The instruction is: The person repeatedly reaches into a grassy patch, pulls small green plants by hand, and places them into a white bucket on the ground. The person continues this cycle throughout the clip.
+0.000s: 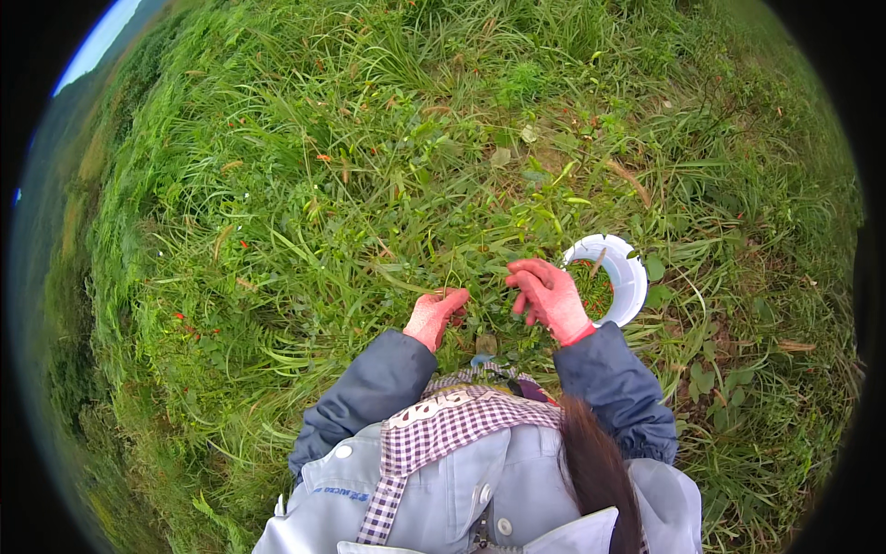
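Observation:
My left hand point(437, 317), in a reddish-pink glove, is among the low green plants point(422, 239). Its thumb and fingers come together beside thin stems and a grass blade; whether they grip anything is hidden. To its right, my right hand point(549, 299) wears a matching glove. Its fingers are loosely curled and apart, with nothing visible between them. Just beyond that wrist stands a white plastic bucket point(631, 280), partly covered by the hand and sleeve. Slim green and red chili peppers point(599, 293) lie inside it. A pale green pepper point(578, 201) shows among leaves ahead.
Tall grass point(394, 52) and weeds surround me. Small red peppers point(180, 316) show among the plants at left. A brown seed head point(630, 181) leans beyond the bucket. A checked apron point(471, 422) hangs before my body. Wooded hills rise at far left.

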Available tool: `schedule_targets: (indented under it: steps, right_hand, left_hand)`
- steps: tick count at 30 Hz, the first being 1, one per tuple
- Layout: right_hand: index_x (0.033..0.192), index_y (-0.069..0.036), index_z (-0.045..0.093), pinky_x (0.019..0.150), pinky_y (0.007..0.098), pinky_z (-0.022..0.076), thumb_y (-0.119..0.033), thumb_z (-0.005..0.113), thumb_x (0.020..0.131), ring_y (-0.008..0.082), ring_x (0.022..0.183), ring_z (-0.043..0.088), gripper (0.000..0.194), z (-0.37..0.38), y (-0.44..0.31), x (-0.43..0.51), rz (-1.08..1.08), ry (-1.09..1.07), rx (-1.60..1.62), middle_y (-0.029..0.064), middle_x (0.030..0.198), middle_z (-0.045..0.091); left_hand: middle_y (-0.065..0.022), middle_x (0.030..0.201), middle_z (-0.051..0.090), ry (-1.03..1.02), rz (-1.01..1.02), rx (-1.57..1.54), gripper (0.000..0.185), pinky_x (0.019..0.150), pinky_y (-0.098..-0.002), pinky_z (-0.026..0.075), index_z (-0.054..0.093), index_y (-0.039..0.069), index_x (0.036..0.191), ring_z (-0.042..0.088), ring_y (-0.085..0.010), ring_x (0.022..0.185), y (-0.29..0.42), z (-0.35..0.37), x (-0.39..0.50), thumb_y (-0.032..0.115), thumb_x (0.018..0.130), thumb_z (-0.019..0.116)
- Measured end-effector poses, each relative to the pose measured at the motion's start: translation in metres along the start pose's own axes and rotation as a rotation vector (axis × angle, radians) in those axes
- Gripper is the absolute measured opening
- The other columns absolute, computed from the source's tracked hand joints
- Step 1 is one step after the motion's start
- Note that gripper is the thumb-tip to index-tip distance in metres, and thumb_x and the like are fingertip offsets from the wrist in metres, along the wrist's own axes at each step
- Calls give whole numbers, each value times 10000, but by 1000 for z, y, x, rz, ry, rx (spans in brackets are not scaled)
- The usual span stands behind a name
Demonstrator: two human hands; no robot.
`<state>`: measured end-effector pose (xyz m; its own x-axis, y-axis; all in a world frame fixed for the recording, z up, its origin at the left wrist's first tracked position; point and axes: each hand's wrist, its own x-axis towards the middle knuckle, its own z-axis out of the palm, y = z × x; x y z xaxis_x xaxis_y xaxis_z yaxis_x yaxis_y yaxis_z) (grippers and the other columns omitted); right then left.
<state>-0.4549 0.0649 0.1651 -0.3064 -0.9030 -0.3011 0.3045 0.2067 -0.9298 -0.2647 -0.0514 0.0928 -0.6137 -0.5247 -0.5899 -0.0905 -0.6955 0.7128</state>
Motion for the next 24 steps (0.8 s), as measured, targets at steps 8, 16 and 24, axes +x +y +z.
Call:
schedule_targets:
  steps: [8,16,24]
  right_hand:
    - [940,-25,545,446,185,399,-343,503,921,121,620,522,321,35,61,74,621,-164,894,59,838,601]
    - [914,-64,557,516,239,487,-259,572,892,134,660,582,197,44,51,62,457,-75,407,23,812,594]
    - [956,-36,545,467,268,504,-168,627,839,130,574,564,195,52,59,60,363,126,118,23,750,572]
  left_hand:
    - [-20,757,562,-11,-13,49,249,616,-267,429,590,6,919,520,-117,668,-13,-2,-22,227,822,649]
    - [-10,674,562,84,157,503,220,558,-263,394,622,17,852,494,-98,599,3,-21,-41,234,818,634]
    - [-82,683,593,149,367,862,271,600,-321,429,617,-8,854,530,-150,631,24,-40,-49,252,781,647]
